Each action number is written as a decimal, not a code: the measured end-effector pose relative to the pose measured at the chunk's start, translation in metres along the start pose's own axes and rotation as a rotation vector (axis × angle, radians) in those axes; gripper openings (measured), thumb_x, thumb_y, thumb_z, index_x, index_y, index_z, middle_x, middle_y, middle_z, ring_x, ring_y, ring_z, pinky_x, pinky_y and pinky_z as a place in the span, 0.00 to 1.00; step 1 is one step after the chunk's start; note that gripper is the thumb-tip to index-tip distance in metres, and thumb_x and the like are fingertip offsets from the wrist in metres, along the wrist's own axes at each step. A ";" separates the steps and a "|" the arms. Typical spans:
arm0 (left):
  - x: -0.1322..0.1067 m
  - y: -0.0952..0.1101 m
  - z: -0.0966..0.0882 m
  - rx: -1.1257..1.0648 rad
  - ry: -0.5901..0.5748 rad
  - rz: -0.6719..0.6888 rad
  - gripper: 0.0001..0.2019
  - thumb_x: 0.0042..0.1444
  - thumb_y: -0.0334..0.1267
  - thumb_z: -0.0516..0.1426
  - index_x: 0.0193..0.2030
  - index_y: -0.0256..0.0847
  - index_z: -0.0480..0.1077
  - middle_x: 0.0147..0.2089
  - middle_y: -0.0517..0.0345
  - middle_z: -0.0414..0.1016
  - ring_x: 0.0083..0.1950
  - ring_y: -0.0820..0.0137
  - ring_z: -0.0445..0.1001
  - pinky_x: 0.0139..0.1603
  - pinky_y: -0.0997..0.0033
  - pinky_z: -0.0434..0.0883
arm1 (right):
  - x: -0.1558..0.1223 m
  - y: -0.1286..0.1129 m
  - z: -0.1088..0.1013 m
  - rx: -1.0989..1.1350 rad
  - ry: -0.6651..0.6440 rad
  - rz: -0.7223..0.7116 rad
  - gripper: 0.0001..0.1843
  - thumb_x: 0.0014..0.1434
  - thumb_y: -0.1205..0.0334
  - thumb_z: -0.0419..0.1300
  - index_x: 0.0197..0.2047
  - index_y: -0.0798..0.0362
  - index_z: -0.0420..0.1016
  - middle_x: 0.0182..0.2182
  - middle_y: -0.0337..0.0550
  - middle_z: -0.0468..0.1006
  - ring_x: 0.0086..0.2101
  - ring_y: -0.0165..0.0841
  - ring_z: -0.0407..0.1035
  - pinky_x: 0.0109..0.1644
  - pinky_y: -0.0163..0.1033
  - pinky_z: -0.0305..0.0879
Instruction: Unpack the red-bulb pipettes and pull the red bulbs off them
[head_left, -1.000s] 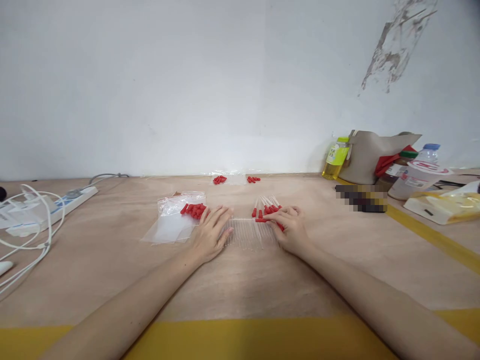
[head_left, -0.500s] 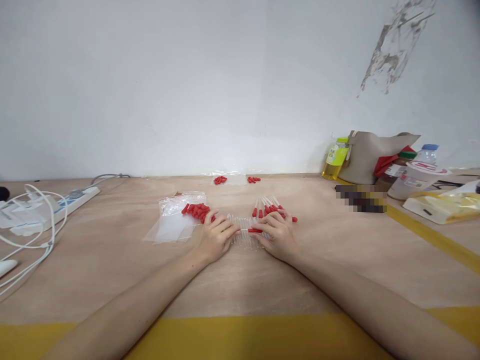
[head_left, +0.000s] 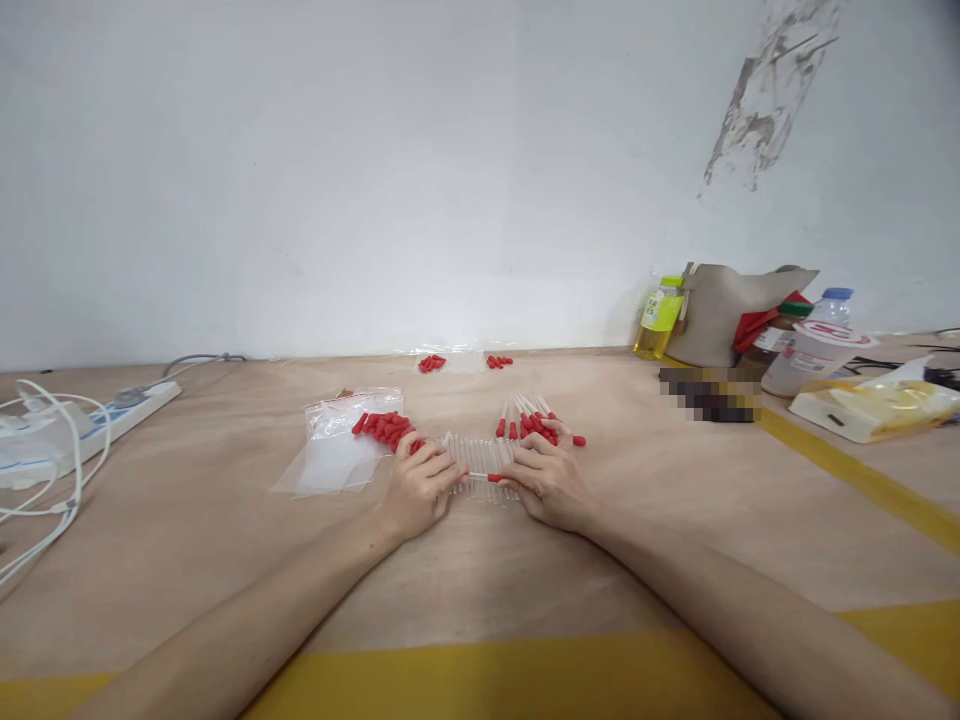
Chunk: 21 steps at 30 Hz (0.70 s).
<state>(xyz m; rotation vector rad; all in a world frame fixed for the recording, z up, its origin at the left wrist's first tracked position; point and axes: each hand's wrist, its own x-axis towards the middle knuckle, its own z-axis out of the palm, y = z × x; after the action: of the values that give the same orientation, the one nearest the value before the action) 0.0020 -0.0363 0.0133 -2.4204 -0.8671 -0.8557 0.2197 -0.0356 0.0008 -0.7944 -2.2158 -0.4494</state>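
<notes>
My left hand [head_left: 424, 484] pinches the plain end of a thin glass dropper tube [head_left: 478, 476], held level. On the tube's other end is a red rubber bulb [head_left: 493, 478], gripped between the fingertips of my right hand [head_left: 551, 480], which hide part of it. Beneath and behind both hands lies a row of loose glass tubes [head_left: 480, 452]. Several droppers with red bulbs [head_left: 526, 424] are fanned out just beyond my right hand. Past my left hand is a pile of loose red bulbs [head_left: 384, 428], resting partly on clear plastic bags [head_left: 330, 456].
Two small groups of red bulbs [head_left: 432, 364] lie on clear plastic near the wall. A white power strip [head_left: 142, 410] and cables are at left. At right stand a yellow-green bottle [head_left: 660, 318], a grey bag [head_left: 709, 315], a lidded cup [head_left: 814, 360] and a tissue pack [head_left: 870, 405].
The view has turned slightly right, so everything sits further left. My right fingers now cover more of the red bulb. Both hands still hold the same dropper, slightly lower in the view.
</notes>
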 end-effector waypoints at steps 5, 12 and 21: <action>0.000 0.000 0.000 -0.010 0.020 0.028 0.09 0.57 0.32 0.49 0.33 0.43 0.71 0.26 0.61 0.73 0.34 0.70 0.68 0.48 0.59 0.57 | 0.002 0.002 -0.007 0.037 -0.041 -0.021 0.12 0.59 0.60 0.51 0.28 0.49 0.72 0.22 0.35 0.70 0.33 0.30 0.61 0.52 0.47 0.41; -0.004 -0.001 0.003 -0.003 0.028 0.050 0.09 0.57 0.32 0.50 0.33 0.41 0.71 0.27 0.59 0.74 0.33 0.70 0.68 0.41 0.63 0.61 | 0.000 0.004 -0.009 0.131 -0.079 -0.002 0.10 0.58 0.60 0.52 0.30 0.50 0.73 0.24 0.36 0.71 0.35 0.31 0.61 0.49 0.45 0.43; -0.021 -0.046 -0.010 -0.047 0.121 -0.375 0.11 0.59 0.35 0.47 0.41 0.41 0.70 0.35 0.55 0.71 0.36 0.70 0.70 0.35 0.69 0.68 | -0.009 0.089 -0.029 0.285 -0.009 0.548 0.12 0.53 0.56 0.55 0.34 0.54 0.76 0.27 0.43 0.73 0.27 0.29 0.63 0.32 0.36 0.58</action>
<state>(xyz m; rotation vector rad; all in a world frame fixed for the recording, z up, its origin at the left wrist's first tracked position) -0.0462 -0.0173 0.0145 -2.2499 -1.2889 -1.1538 0.2984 0.0118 0.0201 -1.1861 -1.9011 0.1340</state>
